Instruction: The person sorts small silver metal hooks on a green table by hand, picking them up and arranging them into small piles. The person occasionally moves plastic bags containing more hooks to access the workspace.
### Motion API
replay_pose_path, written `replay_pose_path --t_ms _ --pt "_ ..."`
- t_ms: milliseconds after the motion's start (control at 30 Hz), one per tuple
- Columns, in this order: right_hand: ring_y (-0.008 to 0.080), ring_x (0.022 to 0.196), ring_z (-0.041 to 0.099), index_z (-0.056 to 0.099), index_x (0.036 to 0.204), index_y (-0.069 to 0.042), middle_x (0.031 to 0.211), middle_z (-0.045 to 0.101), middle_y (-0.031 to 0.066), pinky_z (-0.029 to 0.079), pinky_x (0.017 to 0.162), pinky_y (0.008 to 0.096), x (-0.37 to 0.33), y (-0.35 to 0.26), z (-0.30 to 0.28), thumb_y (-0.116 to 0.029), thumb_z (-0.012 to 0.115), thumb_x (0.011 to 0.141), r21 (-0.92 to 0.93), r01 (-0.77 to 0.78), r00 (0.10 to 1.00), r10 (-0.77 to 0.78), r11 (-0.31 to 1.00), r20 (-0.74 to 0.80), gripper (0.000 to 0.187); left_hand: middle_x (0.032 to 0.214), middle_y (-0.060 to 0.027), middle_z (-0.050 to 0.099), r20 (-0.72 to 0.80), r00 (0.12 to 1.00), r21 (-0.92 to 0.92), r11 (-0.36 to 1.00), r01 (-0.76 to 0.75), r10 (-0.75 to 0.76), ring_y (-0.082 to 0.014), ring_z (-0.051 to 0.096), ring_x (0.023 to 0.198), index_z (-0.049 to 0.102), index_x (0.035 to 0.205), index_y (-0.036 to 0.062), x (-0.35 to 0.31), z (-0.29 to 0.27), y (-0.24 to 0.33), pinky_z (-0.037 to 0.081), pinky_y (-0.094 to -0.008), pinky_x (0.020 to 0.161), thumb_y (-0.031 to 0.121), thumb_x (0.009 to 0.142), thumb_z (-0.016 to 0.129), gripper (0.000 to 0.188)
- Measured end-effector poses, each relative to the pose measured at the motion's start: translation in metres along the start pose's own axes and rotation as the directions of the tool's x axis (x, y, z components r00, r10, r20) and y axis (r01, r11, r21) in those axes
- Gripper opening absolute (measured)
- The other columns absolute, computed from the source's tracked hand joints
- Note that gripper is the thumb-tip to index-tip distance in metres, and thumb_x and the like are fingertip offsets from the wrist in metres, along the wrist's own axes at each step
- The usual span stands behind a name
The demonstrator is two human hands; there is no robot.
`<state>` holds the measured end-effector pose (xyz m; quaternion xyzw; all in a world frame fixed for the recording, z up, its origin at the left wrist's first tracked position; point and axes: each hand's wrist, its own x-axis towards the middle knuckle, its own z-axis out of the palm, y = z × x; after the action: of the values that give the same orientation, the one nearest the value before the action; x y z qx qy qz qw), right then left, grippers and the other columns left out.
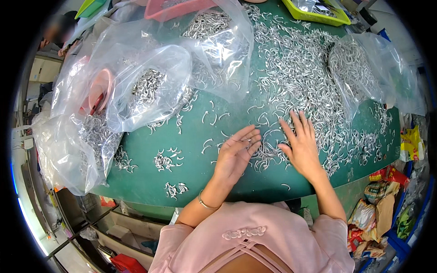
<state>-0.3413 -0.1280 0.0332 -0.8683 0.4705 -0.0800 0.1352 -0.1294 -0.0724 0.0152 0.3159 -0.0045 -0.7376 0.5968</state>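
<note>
Over the green tabletop (191,145) my left hand (235,154) is turned palm toward the right, its fingers curled together. A silvery glint shows at those fingers, but what they hold is too small to make out. My right hand (301,146) lies palm down with fingers spread, touching the near edge of a wide heap of small curved silvery metal pieces (291,68). Between the hands is a loose cluster of the same pieces (267,157). Two small separate piles, one farther (167,160) and one nearer (175,190), lie left of my left hand.
Clear plastic bags of metal pieces stand at the left (98,145), centre left (150,91), back (209,27) and right (357,68). A pink cup (101,86) sits among the left bags. Pink (177,10) and yellow-green trays (318,17) are at the back. Packages (373,209) lie beyond the right edge.
</note>
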Motion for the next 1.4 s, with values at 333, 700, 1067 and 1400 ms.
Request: replay_pose_path --t_ms 333,700,1067,1400 --pt "0.0395 0.139 0.033 0.056 0.134 -0.013 0.148 0.041 0.0147 0.022 0.111 0.0637 -0.053 -0.048 0.013 -0.019 0.073 0.082 0.127 0.023 0.999 -0.029 0.992 0.043 0.055 0.090 -0.0019 0.060 -0.103 0.989 0.439 0.897 -0.052 0.108 -0.0062 0.042 0.065 0.060 0.123 -0.0020 -0.056 -0.019 0.004 0.032 -0.0202 0.054 0.006 0.102 0.045 0.027" --pt "0.0403 0.140 0.031 0.051 0.136 -0.005 0.147 0.040 0.0176 0.023 0.111 0.0607 -0.074 -0.050 0.030 -0.023 0.071 0.085 0.118 -0.069 0.993 0.080 0.991 -0.091 0.057 0.101 -0.0069 0.065 -0.078 0.985 0.597 0.798 -0.079 0.156 -0.0090 0.052 0.073 0.059 0.123 -0.0058 -0.075 -0.025 -0.011 0.042 -0.0218 0.062 -0.002 0.098 0.044 0.029" --pt "0.0327 0.128 0.048 0.068 0.111 -0.004 0.133 0.055 0.0124 0.033 0.107 0.0526 -0.069 -0.060 0.030 -0.013 0.071 0.083 0.413 0.192 0.970 -0.108 0.890 -0.219 0.029 0.102 -0.0072 0.066 -0.079 0.974 0.584 0.802 -0.127 0.211 -0.0092 0.055 0.075 0.060 0.122 -0.0043 -0.078 -0.030 -0.012 0.044 -0.0203 0.063 -0.003 0.097 0.047 0.028" --pt "0.0250 0.096 0.052 0.068 0.095 -0.005 0.101 0.060 0.0060 0.034 0.089 0.0413 -0.009 -0.012 0.029 -0.010 0.072 0.082 0.092 -0.098 0.897 0.128 0.991 -0.422 0.015 0.103 -0.0093 0.065 -0.031 0.981 0.612 0.779 -0.133 0.191 -0.0101 0.054 0.076 0.057 0.124 -0.0070 -0.074 -0.020 -0.013 0.043 -0.0220 0.064 -0.001 0.098 0.049 0.028"
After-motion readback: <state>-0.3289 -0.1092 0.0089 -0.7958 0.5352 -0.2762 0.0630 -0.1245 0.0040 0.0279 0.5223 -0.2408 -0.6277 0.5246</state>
